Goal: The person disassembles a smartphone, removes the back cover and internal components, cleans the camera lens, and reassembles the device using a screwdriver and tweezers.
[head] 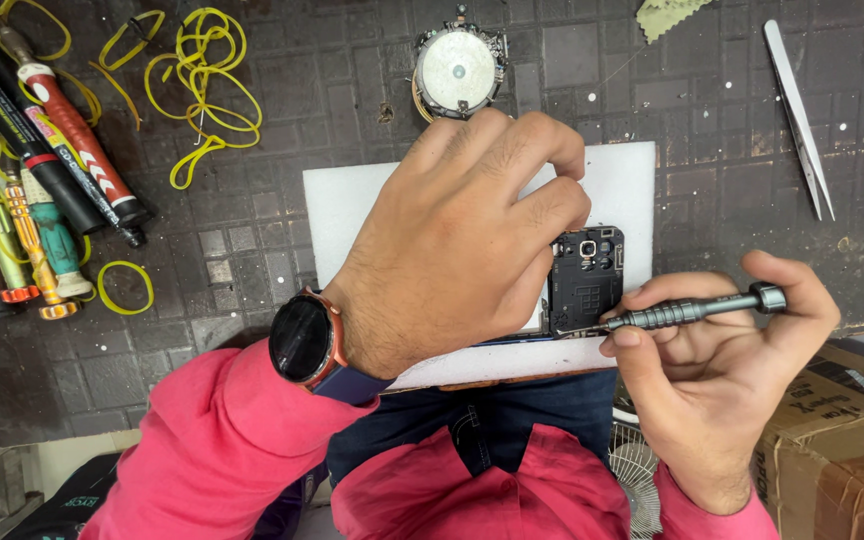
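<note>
Left hand [462, 235], fingers curled, pins the thin, rigid, likely fragile opened black phone [584, 277] flat on the white foam pad [352, 205]; right hand [722, 370] pinches a slim grey metal screwdriver [687, 312] at the near edge.

Single head view, steeply down, close over workbench [732, 120].

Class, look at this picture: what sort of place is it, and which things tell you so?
Probably a phone repair bench: an opened black phone on a white pad, a grey metal precision screwdriver in the right hand, steel tweezers nearby.
</note>
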